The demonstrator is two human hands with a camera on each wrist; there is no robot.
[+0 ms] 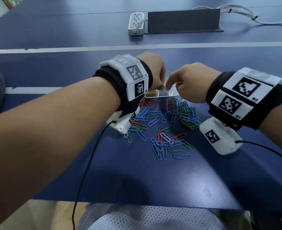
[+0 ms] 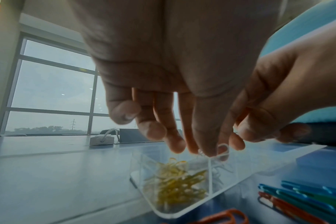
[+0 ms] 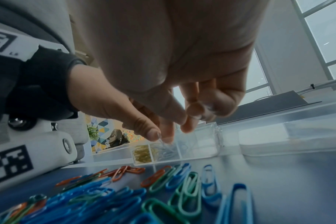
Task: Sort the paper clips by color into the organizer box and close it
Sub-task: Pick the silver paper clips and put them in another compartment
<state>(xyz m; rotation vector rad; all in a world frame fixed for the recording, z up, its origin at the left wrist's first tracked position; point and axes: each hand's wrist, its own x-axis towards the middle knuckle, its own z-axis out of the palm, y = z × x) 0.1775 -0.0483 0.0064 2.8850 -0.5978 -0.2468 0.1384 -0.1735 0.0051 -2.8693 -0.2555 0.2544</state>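
A clear organizer box stands open on the blue table, just beyond the loose paper clips in blue, green, orange and white. Its left compartment holds yellow clips; the one beside it holds white clips. My left hand hovers over the box, thumb and finger pinching a white paper clip above the white compartment. My right hand meets it from the right with fingers curled and its index fingertip at the same clip. Whether it grips the clip is hidden.
The box's clear lid lies open to the right. A white power strip, a dark grey panel and cables sit at the table's far side. Black wrist-camera cables trail toward the near edge.
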